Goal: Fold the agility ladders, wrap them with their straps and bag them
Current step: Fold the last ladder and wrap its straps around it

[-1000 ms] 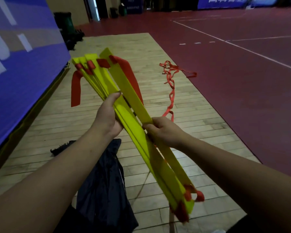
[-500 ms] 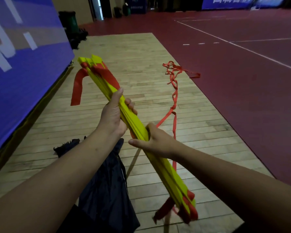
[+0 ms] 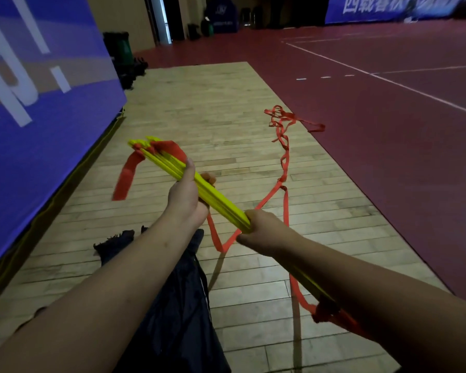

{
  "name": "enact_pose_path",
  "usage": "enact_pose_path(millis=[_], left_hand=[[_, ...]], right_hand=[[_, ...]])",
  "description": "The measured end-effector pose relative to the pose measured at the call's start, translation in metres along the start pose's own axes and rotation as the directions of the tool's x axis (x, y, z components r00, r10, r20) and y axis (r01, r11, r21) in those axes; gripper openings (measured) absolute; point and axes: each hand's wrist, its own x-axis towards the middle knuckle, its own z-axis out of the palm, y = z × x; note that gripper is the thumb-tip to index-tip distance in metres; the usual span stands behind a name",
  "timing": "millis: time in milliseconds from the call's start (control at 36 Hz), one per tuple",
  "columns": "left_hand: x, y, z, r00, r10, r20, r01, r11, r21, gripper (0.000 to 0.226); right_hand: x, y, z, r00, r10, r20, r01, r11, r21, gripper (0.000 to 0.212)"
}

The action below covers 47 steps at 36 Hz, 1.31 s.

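Nearest the person, a dark navy fabric bag [image 3: 178, 319] lay crumpled on the pale wooden plank floor [image 3: 226, 103], under the forearms and not opened for loading.

Above it, held in the air clear of the floor, was the agility ladder, a stack of flat yellow plastic rungs [image 3: 218, 203] pressed face to face into one slanting bundle. Its near end was hidden behind the right forearm.

The right hand [image 3: 264, 232] had its fingers curled round the bundle at about mid-length. Just beyond, the left hand [image 3: 189, 197] gripped it too, thumb laid along the top edge and fingers wrapped beneath.

A short red webbing tail [image 3: 125, 176] hung from the far end. A longer red webbing strap [image 3: 285, 162] ran from the bundle out to a loose tangle [image 3: 280, 117] on the floor.

Assessment: folding of this ladder appeared complete and the strap wrap was the step in hand. The next move called for one hand to keep the stack clamped while the other drew in the trailing strap and wound it tightly round the rungs.
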Motion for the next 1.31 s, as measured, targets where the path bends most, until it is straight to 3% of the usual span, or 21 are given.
enact_pose_path(millis=[56, 139, 333, 389, 444, 500, 750, 861, 944, 1028, 1083, 1167, 1250, 1306], left_hand=[[0.005, 0.006, -0.003, 1.000, 0.000, 0.025, -0.003, 0.994, 0.114, 0.037], [0.020, 0.022, -0.017, 0.998, 0.057, 0.025, -0.061, 0.981, 0.186, 0.044], [0.041, 0.056, -0.054, 0.983, 0.112, -0.145, -0.122, 0.990, -0.068, 0.047], [0.041, 0.057, -0.059, 0.984, 0.107, -0.141, -0.099, 0.993, 0.060, 0.041], [0.041, 0.053, -0.062, 0.994, 0.099, -0.055, -0.078, 0.948, 0.308, 0.033], [0.039, 0.047, -0.060, 0.996, 0.093, 0.012, -0.089, 0.897, 0.432, 0.040], [0.039, 0.036, -0.053, 0.985, 0.135, 0.105, -0.171, 0.815, 0.553, 0.022], [0.039, 0.046, -0.052, 0.985, 0.045, 0.166, -0.102, 0.930, 0.354, 0.019], [0.040, 0.048, -0.053, 0.946, 0.097, 0.308, -0.150, 0.977, 0.153, 0.019], [0.038, 0.044, -0.053, 0.883, 0.089, 0.461, -0.132, 0.989, 0.063, 0.064], [0.036, 0.041, -0.051, 0.820, 0.039, 0.570, -0.111, 0.990, 0.091, 0.099], [0.030, 0.035, -0.043, 0.778, -0.011, 0.628, -0.095, 0.986, 0.134, 0.120], [0.021, 0.025, -0.035, 0.773, -0.033, 0.633, -0.056, 0.991, 0.120, 0.114], [0.010, 0.019, -0.027, 0.808, -0.036, 0.588, -0.003, 0.998, 0.065, 0.081]], right_hand=[[-0.001, 0.005, -0.008, 1.000, 0.015, 0.012, -0.015, 1.000, 0.015, 0.012], [-0.005, 0.018, -0.023, 0.998, 0.048, 0.037, -0.047, 0.998, -0.029, 0.015], [-0.014, 0.049, -0.047, 0.969, 0.093, 0.230, -0.070, 0.992, -0.105, 0.020], [-0.015, 0.051, -0.047, 0.963, 0.086, 0.254, -0.060, 0.992, -0.106, 0.020], [-0.014, 0.051, -0.045, 0.964, 0.087, 0.253, -0.059, 0.991, -0.117, 0.020], [-0.013, 0.052, -0.044, 0.968, 0.092, 0.234, -0.064, 0.990, -0.123, 0.021], [-0.010, 0.058, -0.046, 0.987, 0.101, 0.123, -0.081, 0.985, -0.153, 0.021], [-0.012, 0.060, -0.053, 0.978, 0.097, 0.183, -0.097, 0.995, -0.009, 0.015], [-0.014, 0.056, -0.057, 0.961, 0.081, 0.263, -0.124, 0.981, 0.149, 0.014], [-0.016, 0.050, -0.058, 0.933, 0.042, 0.357, -0.142, 0.955, 0.259, 0.016], [-0.017, 0.046, -0.056, 0.904, 0.005, 0.428, -0.164, 0.927, 0.337, 0.017], [-0.017, 0.041, -0.050, 0.842, -0.062, 0.537, -0.232, 0.856, 0.463, 0.016], [-0.017, 0.036, -0.042, 0.744, -0.177, 0.645, -0.298, 0.776, 0.556, 0.019], [-0.016, 0.032, -0.036, 0.692, -0.242, 0.680, -0.326, 0.735, 0.594, 0.021]])
